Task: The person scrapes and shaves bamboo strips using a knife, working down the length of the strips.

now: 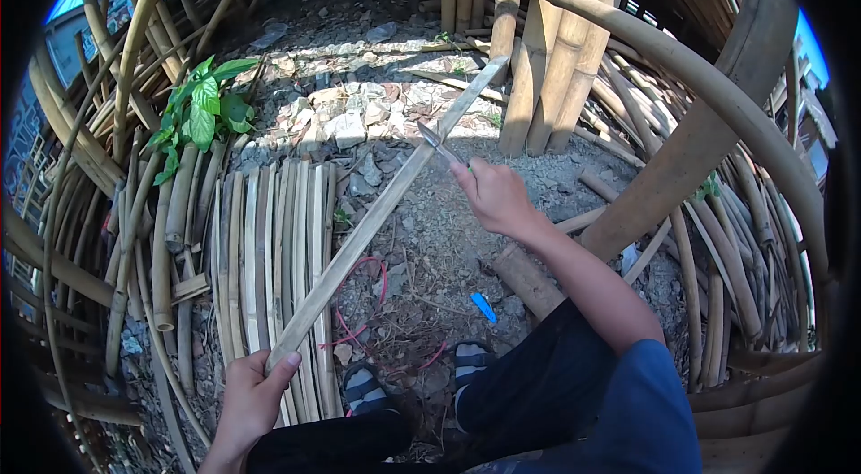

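A long, flat bamboo strip [359, 236] runs diagonally from the lower left up to the upper middle. Its lower end is gripped by my left hand [254, 393], with the thumb lying on top. My right hand [496, 193] is closed around the handle of a small knife [432, 138], thumb pointing along it. The blade crosses over the strip's upper part; whether it touches the wood I cannot tell. Beneath the strip, several split bamboo slats [269, 250] lie side by side on the ground.
Upright bamboo poles [543, 52] stand ahead, and a curved pole [682, 52] arches over the right side. A green leafy plant [204, 102] grows at the left. A blue scrap [484, 306] and pink string [384, 281] lie near my sandalled feet.
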`<action>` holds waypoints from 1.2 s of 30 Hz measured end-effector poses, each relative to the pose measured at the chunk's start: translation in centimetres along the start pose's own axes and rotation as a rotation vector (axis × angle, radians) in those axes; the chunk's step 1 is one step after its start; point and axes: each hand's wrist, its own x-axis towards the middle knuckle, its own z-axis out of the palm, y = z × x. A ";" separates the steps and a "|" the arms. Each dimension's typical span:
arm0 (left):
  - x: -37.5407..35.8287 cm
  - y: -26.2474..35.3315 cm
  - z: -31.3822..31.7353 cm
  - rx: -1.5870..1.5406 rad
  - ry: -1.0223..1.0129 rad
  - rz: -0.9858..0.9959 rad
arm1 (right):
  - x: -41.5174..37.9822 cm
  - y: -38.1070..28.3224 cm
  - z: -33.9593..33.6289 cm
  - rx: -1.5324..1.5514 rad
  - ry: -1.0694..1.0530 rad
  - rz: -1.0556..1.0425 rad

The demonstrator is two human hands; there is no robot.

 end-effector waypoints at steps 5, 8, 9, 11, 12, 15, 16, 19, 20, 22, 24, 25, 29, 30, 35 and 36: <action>0.3 -0.3 0.1 0.081 -0.019 -0.026 | 1.7 4.1 -0.9 -0.026 -0.001 0.123; 0.7 -0.6 0.4 0.052 -0.040 -0.021 | -0.1 2.3 -0.1 0.089 -0.046 0.070; 0.8 -0.8 0.4 0.056 -0.045 -0.018 | -1.1 0.7 -0.1 0.109 -0.107 0.033; 1.0 -1.0 0.5 0.039 -0.069 -0.050 | -2.7 -1.3 0.5 0.148 -0.122 -0.041; 1.0 -0.9 0.6 0.044 -0.074 -0.047 | -3.1 -1.6 0.7 0.188 -0.137 -0.124; 0.4 -0.6 0.7 -0.014 -0.058 0.029 | -1.3 2.0 0.2 0.137 -0.065 -0.076; 0.3 -0.7 0.7 0.010 -0.065 0.003 | -0.4 3.9 0.0 0.095 -0.004 -0.002; 0.5 -0.6 0.5 0.060 -0.072 -0.008 | 1.1 7.8 -1.2 -0.071 -0.039 0.025; 0.5 -0.6 0.8 0.080 -0.071 -0.003 | 1.2 8.4 -1.0 -0.098 -0.036 0.024; 0.6 -0.2 1.1 0.074 -0.068 0.004 | 0.9 8.8 -0.1 -0.112 -0.039 0.037; 0.8 -0.1 1.2 0.054 -0.048 0.024 | 1.8 9.2 0.2 -0.121 0.021 -0.013; 0.8 -0.2 1.3 0.050 -0.053 0.013 | 2.0 9.5 0.5 -0.119 0.023 -0.016; 0.6 0.2 1.2 0.064 -0.071 -0.012 | 2.0 10.4 0.8 -0.166 0.007 -0.065; 0.5 -0.1 1.1 0.064 -0.072 -0.015 | 1.9 10.3 0.8 -0.157 -0.002 -0.070; 1.2 -0.8 0.9 0.015 -0.083 -0.041 | -0.5 6.5 1.4 -0.013 -0.025 -0.034; 1.2 -0.9 0.7 0.012 -0.076 -0.035 | -1.0 5.5 1.3 0.046 -0.065 -0.075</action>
